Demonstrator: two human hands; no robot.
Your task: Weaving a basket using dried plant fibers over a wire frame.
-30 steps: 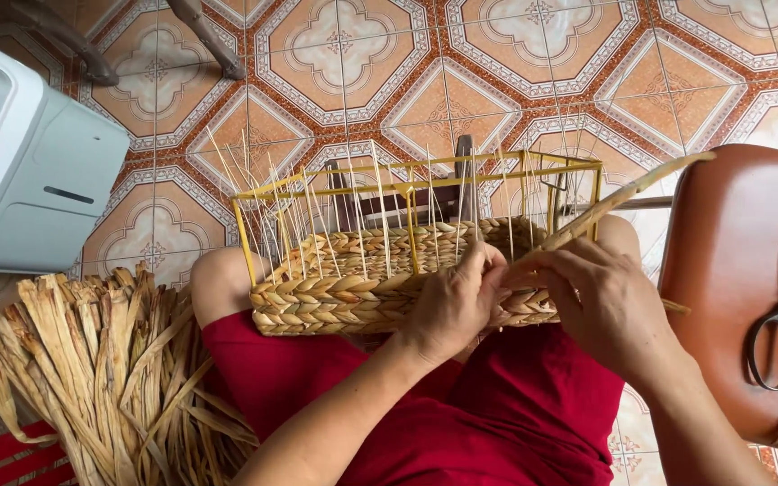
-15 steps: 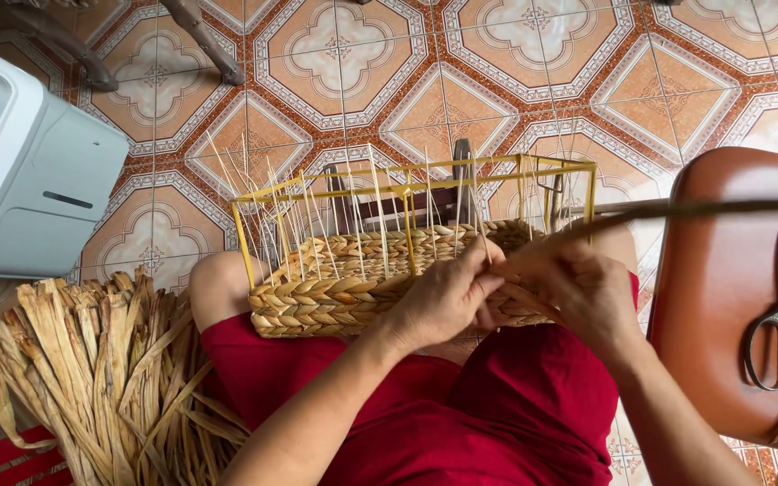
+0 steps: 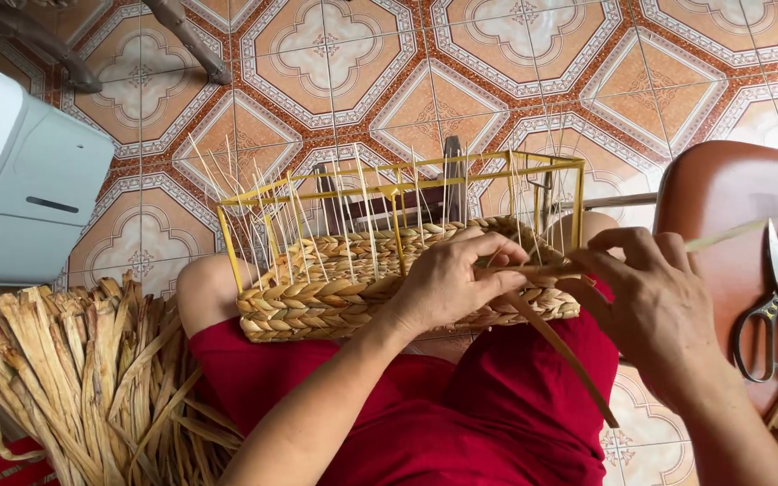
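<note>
Head view: a half-woven basket (image 3: 389,270) is rested on the lap, long axis left to right. A flat fibre strip (image 3: 556,346) is pinched at the near rim by the left hand (image 3: 447,283); the right hand (image 3: 655,301) is curled around it just beside, strip trailing down-right.

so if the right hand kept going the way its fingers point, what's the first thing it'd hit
Probably the left hand: the right hand points leftward along the basket's woven rim, and their fingertips nearly meet at the straw strip. Depth is hard to judge.
</note>
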